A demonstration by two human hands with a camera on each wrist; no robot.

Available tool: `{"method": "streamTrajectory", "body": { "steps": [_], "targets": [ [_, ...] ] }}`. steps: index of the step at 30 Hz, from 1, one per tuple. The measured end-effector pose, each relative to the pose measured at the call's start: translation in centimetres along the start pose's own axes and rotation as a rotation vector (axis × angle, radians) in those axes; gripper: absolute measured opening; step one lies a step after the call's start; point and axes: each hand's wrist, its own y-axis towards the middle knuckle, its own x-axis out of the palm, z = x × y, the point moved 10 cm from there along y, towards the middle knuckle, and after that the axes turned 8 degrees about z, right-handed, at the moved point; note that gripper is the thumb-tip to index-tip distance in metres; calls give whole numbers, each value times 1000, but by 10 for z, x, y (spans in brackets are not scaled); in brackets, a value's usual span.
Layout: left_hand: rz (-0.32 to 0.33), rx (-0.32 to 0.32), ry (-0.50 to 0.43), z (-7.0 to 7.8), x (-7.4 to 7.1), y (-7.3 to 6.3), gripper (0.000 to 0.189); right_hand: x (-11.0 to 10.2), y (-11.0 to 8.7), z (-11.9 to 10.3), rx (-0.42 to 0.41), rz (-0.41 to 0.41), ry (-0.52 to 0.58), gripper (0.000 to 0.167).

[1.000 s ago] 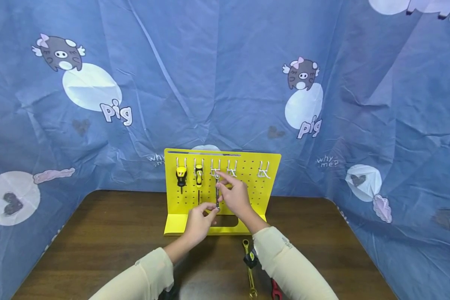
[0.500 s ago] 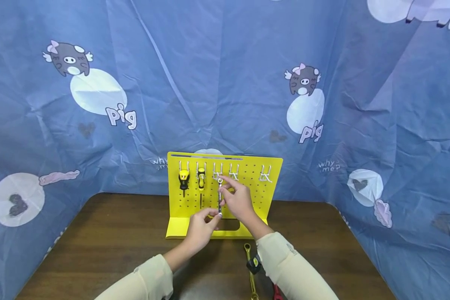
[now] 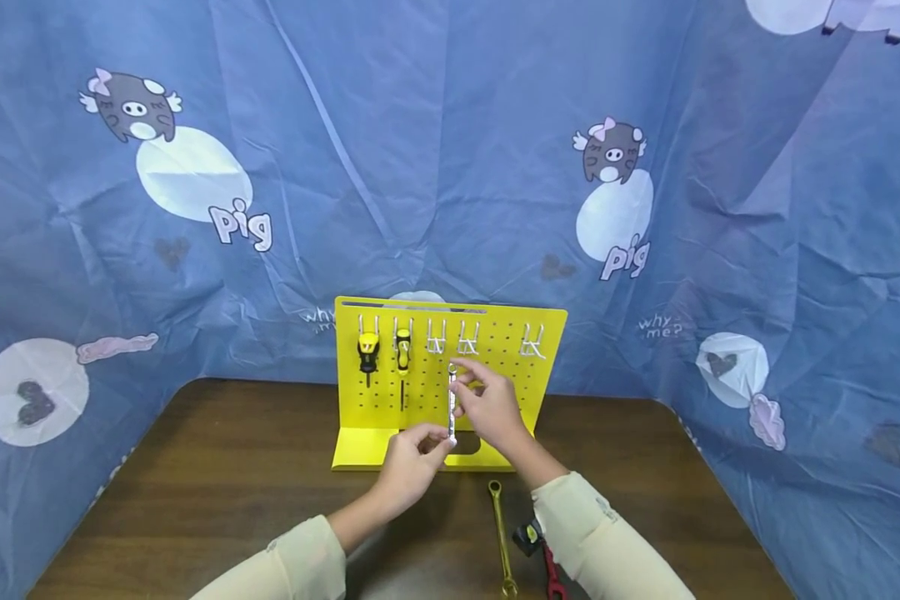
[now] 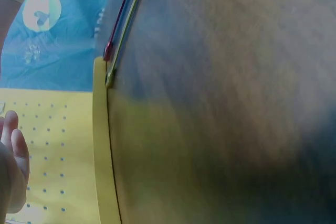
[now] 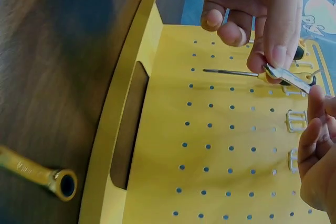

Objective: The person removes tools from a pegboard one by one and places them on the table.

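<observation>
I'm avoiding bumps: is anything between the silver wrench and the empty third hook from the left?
Only the right hand, holding the silver wrench near its top; nothing else visible blocks the third hook.

One left hand [image 3: 408, 465] and one right hand [image 3: 495, 410] make two; one silver wrench [image 3: 452, 408], one gold wrench [image 3: 501, 537] and one red wrench [image 3: 552, 575] make three wrenches; there are two screwdrivers [image 3: 402, 352], five double hooks [image 3: 468, 345], one yellow pegboard [image 3: 506, 329], one wooden table [image 3: 232, 467], two sleeves [image 3: 296, 558] and two whole cartoon pigs [image 3: 135, 107].

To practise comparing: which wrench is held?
The silver metal wrench, held by left hand and right hand; the gold metal wrench and red wrench lie unheld.
</observation>
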Motion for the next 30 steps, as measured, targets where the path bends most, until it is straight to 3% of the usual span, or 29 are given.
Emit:
{"method": "streamTrajectory", "body": {
  "steps": [4, 10, 15, 20, 25, 30],
  "targets": [
    [-21, -28, -10, -1, 7, -10, 9, -4, -7, 7, 53, -40, 0, 35],
    [-59, -111, -46, -15, 20, -29, 12, -7, -21, 29, 189, -112, -39, 31],
    [-117, -184, -73, -27, 33, -49, 10, -4, -36, 51, 273, -228, -108, 25],
    [-173, -251, -92, -36, 44, -71, 10, 2, -56, 77, 345, -328, -85, 21],
    [-203, -289, -92, -41, 49, -86, 12, 4, -75, 96, 408, -357, -86, 20],
    [-218, -291, -58, -42, 51, -90, 13, 6, -86, 105, 473, -367, -51, 22]
  ]
}}
